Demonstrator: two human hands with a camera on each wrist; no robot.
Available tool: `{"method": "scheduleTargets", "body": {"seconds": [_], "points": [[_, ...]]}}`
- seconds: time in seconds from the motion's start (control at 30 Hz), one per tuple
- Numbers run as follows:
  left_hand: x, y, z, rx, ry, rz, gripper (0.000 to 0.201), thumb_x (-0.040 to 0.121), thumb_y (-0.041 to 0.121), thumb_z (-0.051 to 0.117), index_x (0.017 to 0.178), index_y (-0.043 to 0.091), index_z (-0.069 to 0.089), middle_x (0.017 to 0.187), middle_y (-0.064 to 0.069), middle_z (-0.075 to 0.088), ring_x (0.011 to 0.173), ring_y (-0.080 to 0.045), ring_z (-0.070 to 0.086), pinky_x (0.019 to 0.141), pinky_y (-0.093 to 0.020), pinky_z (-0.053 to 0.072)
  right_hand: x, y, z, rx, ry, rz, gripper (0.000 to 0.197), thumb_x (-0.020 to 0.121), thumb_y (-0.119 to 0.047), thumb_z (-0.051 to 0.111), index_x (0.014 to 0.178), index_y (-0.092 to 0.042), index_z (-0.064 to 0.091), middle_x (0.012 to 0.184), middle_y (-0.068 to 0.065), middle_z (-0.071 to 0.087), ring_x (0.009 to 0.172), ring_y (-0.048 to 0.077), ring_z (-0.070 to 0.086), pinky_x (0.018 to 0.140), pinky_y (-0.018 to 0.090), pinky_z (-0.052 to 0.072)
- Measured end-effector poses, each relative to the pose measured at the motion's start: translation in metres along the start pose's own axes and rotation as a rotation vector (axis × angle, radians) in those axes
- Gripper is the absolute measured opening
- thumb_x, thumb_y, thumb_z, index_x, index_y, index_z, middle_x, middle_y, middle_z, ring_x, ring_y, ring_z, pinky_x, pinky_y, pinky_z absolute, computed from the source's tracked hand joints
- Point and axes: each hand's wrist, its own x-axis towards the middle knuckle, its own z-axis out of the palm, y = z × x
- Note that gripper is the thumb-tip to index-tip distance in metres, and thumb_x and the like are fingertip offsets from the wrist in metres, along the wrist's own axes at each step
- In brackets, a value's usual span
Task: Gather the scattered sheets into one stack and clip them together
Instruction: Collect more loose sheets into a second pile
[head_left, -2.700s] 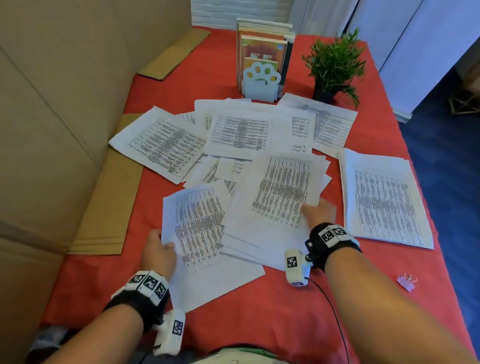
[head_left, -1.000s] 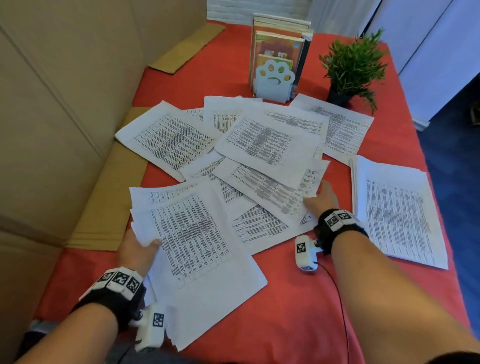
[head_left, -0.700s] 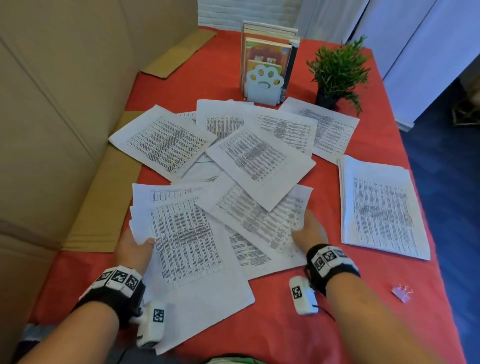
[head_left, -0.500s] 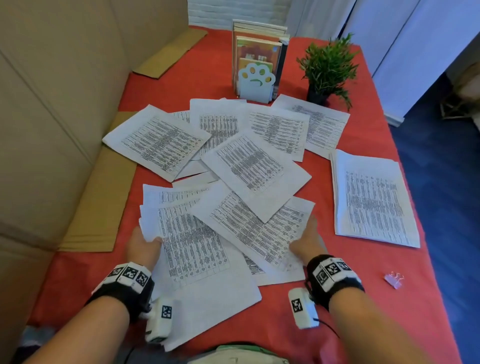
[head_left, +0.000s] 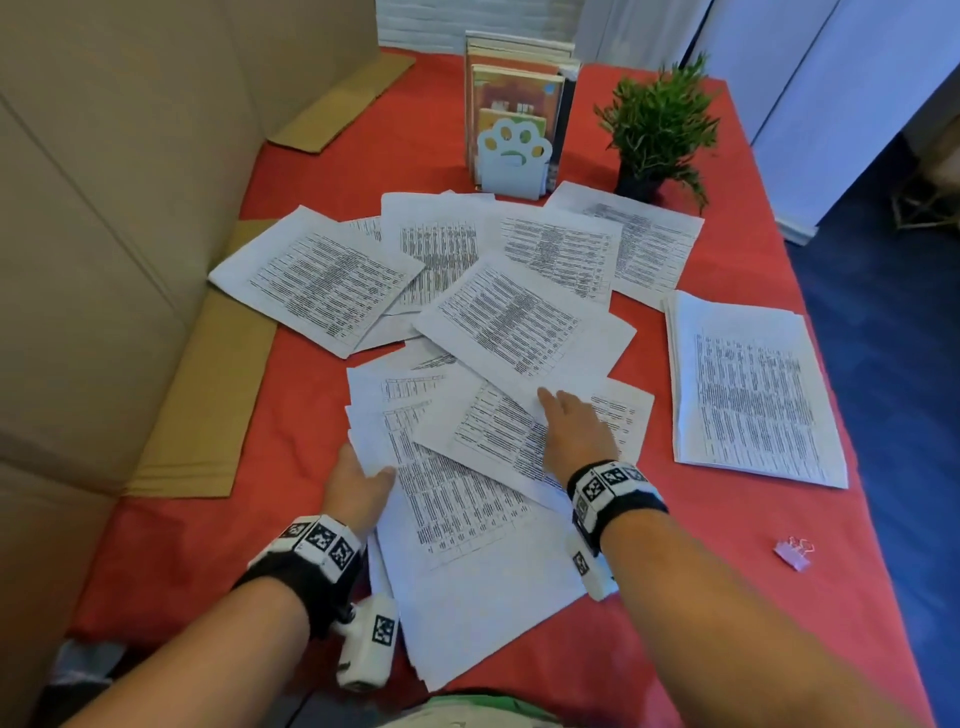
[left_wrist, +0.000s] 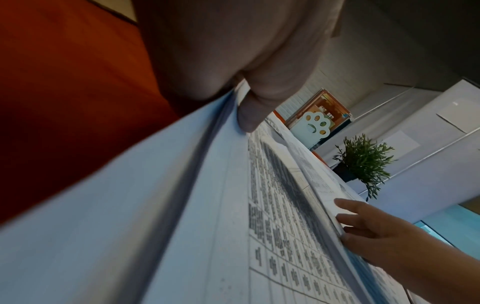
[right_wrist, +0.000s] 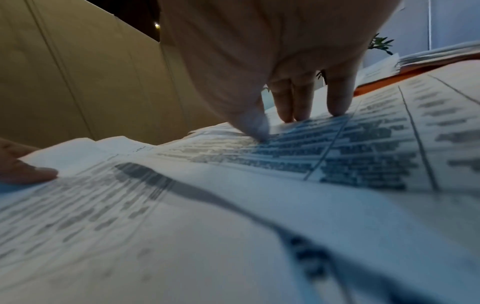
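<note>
Printed white sheets (head_left: 498, 322) lie scattered and overlapping across the red table (head_left: 727, 597). The nearest pile of sheets (head_left: 467, 545) sits in front of me. My left hand (head_left: 369, 478) pinches this pile's left edge, thumb on top (left_wrist: 246, 111). My right hand (head_left: 569, 423) lies flat on an angled sheet (head_left: 498, 431) atop the pile, with straight fingers (right_wrist: 298, 111) pressing down on the print. A neater stack of sheets (head_left: 753, 395) rests at the right. A small pink binder clip (head_left: 793, 552) lies alone near the right front, away from both hands.
A paw-shaped bookend (head_left: 513, 156) with books stands at the back centre, a potted plant (head_left: 657, 124) to its right. Cardboard panels (head_left: 104, 234) wall off the left side, with flat cardboard strips (head_left: 208, 395) along the table's left edge. The table's right edge drops to a blue floor.
My right hand has moved from the right edge of the loose sheets onto their top, farther forward and left. The left hand keeps its pinch on the near pile.
</note>
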Motion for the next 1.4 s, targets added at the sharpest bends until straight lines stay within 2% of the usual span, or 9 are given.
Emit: {"method": "scheduleTargets", "body": {"seconds": [0.13, 0.33, 0.4, 0.53, 0.73, 0.9, 1.07, 1.2, 1.4], "points": [[0.005, -0.006, -0.002, 0.001, 0.068, 0.010, 0.042, 0.088, 0.000, 0.052, 0.128, 0.007, 0.044, 0.118, -0.007, 0.057, 0.103, -0.022, 0.055, 0.089, -0.033, 0.044, -0.004, -0.009, -0.010, -0.099, 0.015, -0.054, 0.050, 0.082, -0.002, 0.047, 0.131, -0.014, 0.045, 0.126, 0.010, 0.049, 0.113, 0.030, 0.049, 0.089, 0.040, 0.047], [0.019, -0.007, -0.003, -0.131, 0.180, -0.045, 0.038, 0.093, 0.020, 0.049, 0.127, 0.007, 0.040, 0.126, -0.017, 0.056, 0.113, -0.035, 0.056, 0.098, -0.051, 0.044, -0.037, -0.030, -0.010, -0.005, -0.269, -0.156, 0.032, 0.091, -0.022, 0.042, 0.115, -0.028, 0.062, 0.126, -0.003, 0.061, 0.115, 0.024, 0.055, 0.101, 0.041, 0.041], [0.017, -0.006, -0.001, -0.126, 0.177, 0.000, 0.053, 0.089, 0.024, 0.057, 0.134, 0.011, 0.032, 0.127, -0.011, 0.054, 0.114, -0.029, 0.054, 0.100, -0.048, 0.044, -0.031, -0.022, -0.016, 0.071, -0.203, -0.089, 0.032, 0.091, -0.029, 0.045, 0.119, -0.029, 0.059, 0.127, -0.001, 0.059, 0.118, 0.024, 0.053, 0.102, 0.042, 0.041], [0.010, -0.007, 0.005, -0.039, 0.099, 0.081, 0.079, 0.074, 0.002, 0.073, 0.137, 0.012, 0.026, 0.129, -0.007, 0.050, 0.115, -0.022, 0.049, 0.101, -0.042, 0.041, 0.007, 0.017, -0.035, 0.095, 0.068, 0.068, 0.049, 0.090, -0.029, 0.052, 0.137, -0.022, 0.043, 0.142, 0.007, 0.042, 0.131, 0.028, 0.039, 0.105, 0.044, 0.036], [0.011, -0.006, 0.013, -0.029, 0.070, 0.094, 0.066, 0.077, -0.009, 0.063, 0.134, 0.010, 0.037, 0.121, -0.005, 0.053, 0.111, -0.023, 0.052, 0.098, -0.040, 0.043, 0.047, 0.057, -0.036, -0.010, -0.044, 0.217, 0.077, 0.085, -0.041, 0.056, 0.148, -0.020, 0.017, 0.153, 0.012, 0.026, 0.143, 0.033, 0.018, 0.114, 0.054, 0.019], [0.024, -0.010, 0.015, -0.111, 0.188, -0.023, 0.020, 0.087, 0.011, 0.059, 0.106, 0.007, 0.055, 0.113, -0.017, 0.063, 0.106, -0.035, 0.060, 0.095, -0.050, 0.048, 0.041, 0.044, -0.037, -0.064, -0.131, 0.165, 0.057, 0.092, -0.040, 0.046, 0.141, -0.015, 0.032, 0.141, 0.016, 0.040, 0.128, 0.037, 0.038, 0.105, 0.043, 0.035], [0.027, -0.005, 0.024, -0.009, 0.231, -0.029, 0.037, 0.096, 0.022, 0.042, 0.117, -0.006, 0.052, 0.130, -0.026, 0.051, 0.118, -0.038, 0.048, 0.102, -0.038, 0.035, 0.003, 0.013, -0.010, 0.200, -0.169, 0.068, 0.056, 0.092, -0.007, 0.044, 0.145, -0.012, 0.029, 0.138, 0.019, 0.045, 0.124, 0.033, 0.048, 0.104, 0.034, 0.039], [0.023, 0.001, 0.028, 0.124, 0.368, -0.161, 0.048, 0.093, 0.034, 0.042, 0.132, 0.007, 0.046, 0.152, -0.009, 0.024, 0.135, -0.036, 0.023, 0.111, -0.037, 0.019, -0.009, 0.011, -0.001, 0.161, 0.021, 0.142, 0.038, 0.091, -0.013, 0.045, 0.129, -0.008, 0.046, 0.125, 0.017, 0.041, 0.111, 0.035, 0.047, 0.096, 0.039, 0.045], [0.015, 0.005, 0.033, 0.311, 0.224, -0.082, 0.045, 0.091, 0.039, 0.042, 0.129, 0.016, 0.051, 0.154, -0.010, 0.023, 0.139, -0.033, 0.019, 0.115, -0.049, 0.015, -0.019, -0.002, 0.005, 0.350, -0.054, 0.180, 0.046, 0.093, -0.016, 0.046, 0.137, -0.008, 0.038, 0.139, 0.019, 0.037, 0.123, 0.034, 0.043, 0.099, 0.036, 0.039]]}}
